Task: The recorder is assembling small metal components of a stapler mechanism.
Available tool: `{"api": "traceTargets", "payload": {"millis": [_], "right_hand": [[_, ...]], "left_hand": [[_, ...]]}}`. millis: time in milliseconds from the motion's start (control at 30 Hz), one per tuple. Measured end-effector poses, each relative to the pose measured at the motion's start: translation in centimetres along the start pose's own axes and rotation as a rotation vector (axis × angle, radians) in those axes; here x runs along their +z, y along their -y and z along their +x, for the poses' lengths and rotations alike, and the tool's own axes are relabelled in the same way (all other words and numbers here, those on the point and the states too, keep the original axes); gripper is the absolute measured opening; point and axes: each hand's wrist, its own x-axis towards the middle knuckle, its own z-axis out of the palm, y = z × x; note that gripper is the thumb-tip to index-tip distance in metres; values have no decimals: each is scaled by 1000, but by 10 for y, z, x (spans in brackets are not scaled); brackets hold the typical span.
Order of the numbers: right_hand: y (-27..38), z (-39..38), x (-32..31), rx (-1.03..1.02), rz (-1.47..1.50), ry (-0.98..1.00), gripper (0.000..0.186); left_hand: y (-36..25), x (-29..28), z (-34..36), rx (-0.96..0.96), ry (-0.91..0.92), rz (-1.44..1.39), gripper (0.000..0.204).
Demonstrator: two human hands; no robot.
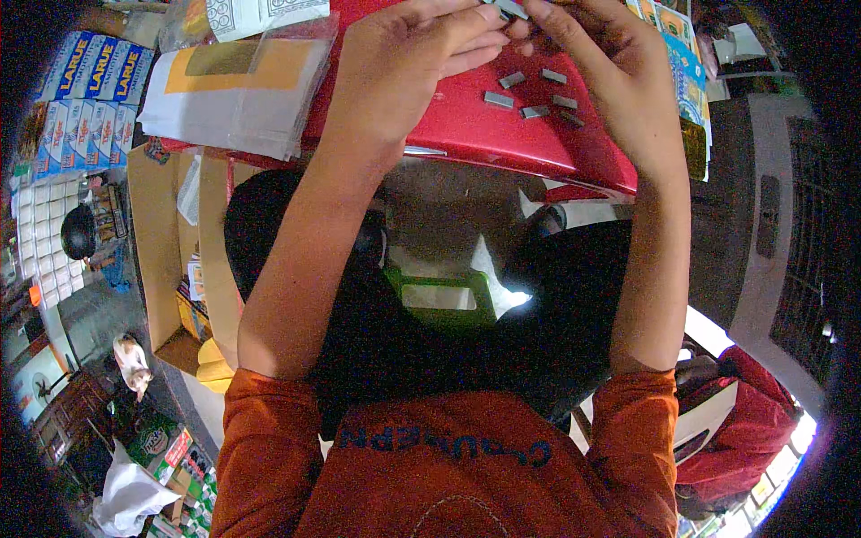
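At the top of the view, over a glossy red table [502,143], my two hands come together. Between the fingertips of my left hand [404,63] is a small grey metallic strip [509,9] that looks like staples. The thumb and fingers of my right hand [619,63] close on the same strip from the other side. Its upper part is cut off by the picture edge. Just below the fingers lie several similar grey strips [499,99], scattered loosely on the tabletop.
Clear plastic sleeves with papers [233,99] lie on the table's left. Colourful sheets [686,81] are at its right edge. An open cardboard box [166,260] stands left of my legs, and a green plastic stool [439,296] is below the table. A cat [133,363] is farther left.
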Motion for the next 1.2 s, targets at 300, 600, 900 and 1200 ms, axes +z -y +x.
{"api": "traceTargets", "payload": {"millis": [300,600,900,1200], "right_hand": [[-2,2,4,-21,-16,8,23],[-16,4,7,-91,100,-40,25],[-7,5,11,-34,64,-18,26],[-10,2,13,-111,108,34,28]], "left_hand": [[-2,-1,4,9,21,14,56],[-6,0,-2,17,-17,29,51],[-8,0,-2,-51,3,-84,42],[0,-3,2,-174,12,-268,40]]}}
